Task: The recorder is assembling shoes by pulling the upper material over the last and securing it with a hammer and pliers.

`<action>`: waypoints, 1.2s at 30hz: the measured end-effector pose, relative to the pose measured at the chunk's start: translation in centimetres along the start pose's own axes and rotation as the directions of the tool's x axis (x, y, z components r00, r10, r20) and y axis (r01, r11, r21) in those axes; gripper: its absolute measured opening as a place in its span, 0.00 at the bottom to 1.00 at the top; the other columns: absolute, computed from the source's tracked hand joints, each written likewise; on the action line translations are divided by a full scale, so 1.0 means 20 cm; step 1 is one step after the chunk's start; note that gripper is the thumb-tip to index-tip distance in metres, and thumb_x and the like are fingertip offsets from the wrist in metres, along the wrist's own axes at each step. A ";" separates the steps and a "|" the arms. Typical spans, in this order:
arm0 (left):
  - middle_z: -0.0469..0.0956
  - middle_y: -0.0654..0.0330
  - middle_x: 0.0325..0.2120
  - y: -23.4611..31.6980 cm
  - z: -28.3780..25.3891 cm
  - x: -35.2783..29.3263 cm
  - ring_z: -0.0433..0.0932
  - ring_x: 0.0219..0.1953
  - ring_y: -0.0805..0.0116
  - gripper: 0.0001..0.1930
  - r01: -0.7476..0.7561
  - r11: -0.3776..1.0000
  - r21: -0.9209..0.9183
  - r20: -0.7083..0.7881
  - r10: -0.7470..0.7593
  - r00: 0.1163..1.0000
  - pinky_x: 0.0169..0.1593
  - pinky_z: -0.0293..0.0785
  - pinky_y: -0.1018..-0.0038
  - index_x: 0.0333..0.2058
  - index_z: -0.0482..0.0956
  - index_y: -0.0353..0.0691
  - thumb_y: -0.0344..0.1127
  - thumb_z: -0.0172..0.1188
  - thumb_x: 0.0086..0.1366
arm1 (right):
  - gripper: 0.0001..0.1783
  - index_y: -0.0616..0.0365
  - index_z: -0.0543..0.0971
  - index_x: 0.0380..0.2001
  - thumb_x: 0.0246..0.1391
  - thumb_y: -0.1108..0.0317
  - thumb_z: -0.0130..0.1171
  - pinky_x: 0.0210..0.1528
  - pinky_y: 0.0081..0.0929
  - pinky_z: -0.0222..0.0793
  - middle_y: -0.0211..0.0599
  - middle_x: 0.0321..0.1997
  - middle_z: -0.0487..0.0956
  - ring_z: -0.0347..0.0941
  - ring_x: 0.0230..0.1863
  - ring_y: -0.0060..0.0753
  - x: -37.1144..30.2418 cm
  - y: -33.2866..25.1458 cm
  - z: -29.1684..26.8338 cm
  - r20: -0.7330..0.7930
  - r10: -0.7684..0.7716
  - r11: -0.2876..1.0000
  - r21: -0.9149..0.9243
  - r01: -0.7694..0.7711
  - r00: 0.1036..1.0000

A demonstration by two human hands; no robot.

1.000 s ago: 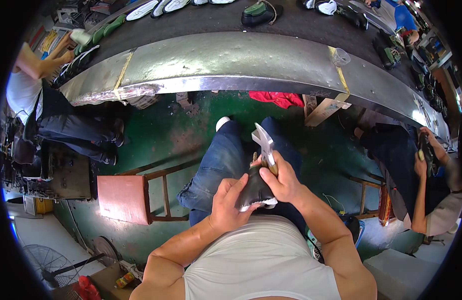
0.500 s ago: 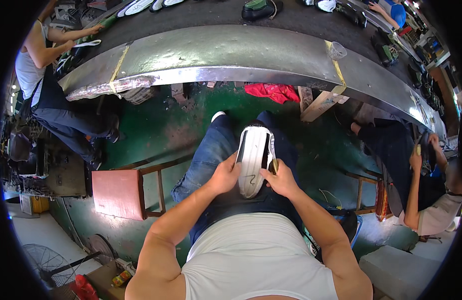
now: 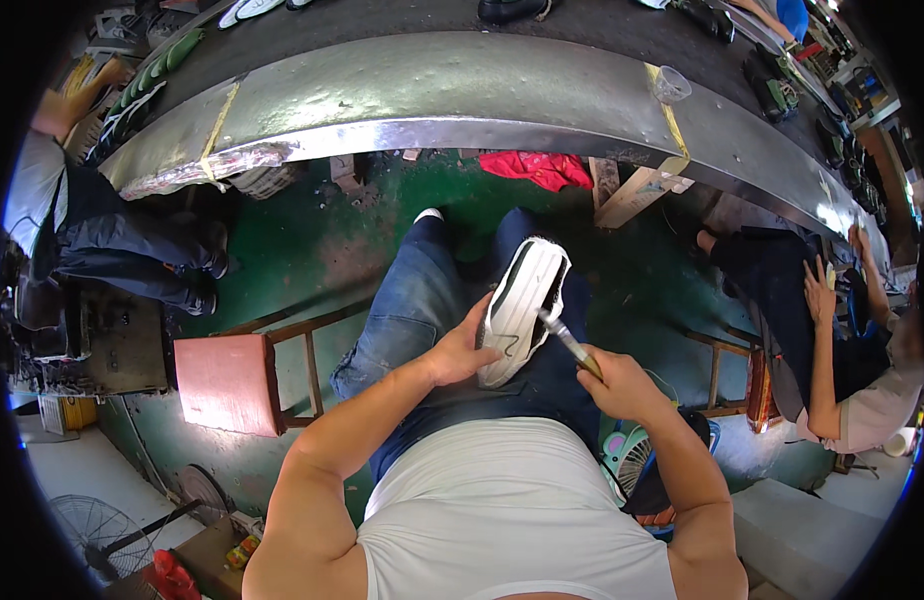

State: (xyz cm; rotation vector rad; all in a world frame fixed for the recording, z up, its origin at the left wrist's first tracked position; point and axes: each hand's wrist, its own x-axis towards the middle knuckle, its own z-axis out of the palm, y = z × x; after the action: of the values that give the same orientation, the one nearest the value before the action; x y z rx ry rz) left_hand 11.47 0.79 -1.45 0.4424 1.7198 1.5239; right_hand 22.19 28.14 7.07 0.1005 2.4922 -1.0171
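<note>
A shoe [image 3: 525,300], underside up with a pale bottom and dark edges, rests above my lap, tilted to the right at its far end. My left hand [image 3: 460,352] is closed around its near left side, thumb on the bottom face. In my right hand [image 3: 622,383] is a slim brush-like tool [image 3: 572,344] with an olive handle and a pale metallic front part. Its tip is at the shoe's right edge; whether it touches, I cannot tell. The shoe's far side and my left fingertips are hidden.
A metal-edged conveyor table [image 3: 432,90] carrying shoes curves across the front. A pink-topped stool [image 3: 227,385] stands at left. A small fan [image 3: 637,462] is by my right side. One co-worker stands at left [image 3: 132,230]; another sits at right [image 3: 862,400].
My right hand has drawn back from the shoe to the right, bringing the tool into fuller view. The shoe has tilted rightward at its far end. The left co-worker has shifted left.
</note>
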 end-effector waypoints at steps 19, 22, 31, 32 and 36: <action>0.77 0.39 0.52 -0.05 0.11 0.16 0.73 0.58 0.40 0.30 0.200 0.958 0.207 -0.512 -0.068 0.856 0.63 0.67 0.59 0.61 0.71 0.37 0.52 0.30 0.78 | 0.19 0.65 0.70 0.49 0.56 0.69 0.59 0.49 0.47 0.71 0.57 0.43 0.77 0.75 0.47 0.60 0.16 -0.11 0.02 0.134 -0.183 0.964 -0.169 0.204 0.974; 0.76 0.38 0.53 -0.05 0.09 0.16 0.73 0.58 0.39 0.26 0.131 0.947 0.292 -0.510 0.039 0.859 0.63 0.67 0.58 0.62 0.70 0.39 0.48 0.34 0.77 | 0.23 0.65 0.68 0.54 0.57 0.69 0.59 0.53 0.46 0.70 0.62 0.49 0.75 0.74 0.50 0.62 0.25 -0.07 0.05 -0.186 -0.317 0.926 -0.273 0.261 0.930; 0.54 0.40 0.69 0.10 0.03 0.16 0.74 0.55 0.37 0.29 0.028 0.714 0.699 -0.120 0.078 0.990 0.58 0.74 0.57 0.72 0.51 0.52 0.39 0.44 0.74 | 0.17 0.64 0.74 0.43 0.62 0.59 0.58 0.44 0.41 0.72 0.52 0.36 0.80 0.77 0.40 0.56 0.29 0.07 -0.06 0.275 0.143 0.927 0.299 -0.226 0.951; 0.54 0.40 0.69 0.10 0.03 0.17 0.75 0.53 0.37 0.29 0.036 0.702 0.711 -0.117 0.067 0.991 0.57 0.76 0.57 0.72 0.51 0.54 0.39 0.45 0.74 | 0.17 0.64 0.74 0.43 0.62 0.59 0.58 0.44 0.41 0.72 0.52 0.36 0.80 0.77 0.40 0.56 0.30 0.06 -0.07 0.275 0.143 0.926 0.301 -0.227 0.951; 0.55 0.38 0.68 0.19 0.02 0.17 0.79 0.47 0.37 0.29 0.055 0.674 0.737 -0.085 0.012 0.996 0.53 0.78 0.56 0.72 0.52 0.58 0.41 0.46 0.74 | 0.18 0.65 0.74 0.43 0.64 0.57 0.55 0.42 0.45 0.73 0.55 0.35 0.80 0.77 0.38 0.61 0.36 -0.01 -0.01 -0.281 -0.205 0.958 0.138 0.251 0.937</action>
State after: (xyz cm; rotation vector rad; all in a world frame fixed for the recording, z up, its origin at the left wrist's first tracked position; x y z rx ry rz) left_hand 8.61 4.30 1.12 0.7668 2.3733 0.7499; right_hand 15.66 27.53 4.26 -0.0029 2.6975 -1.3981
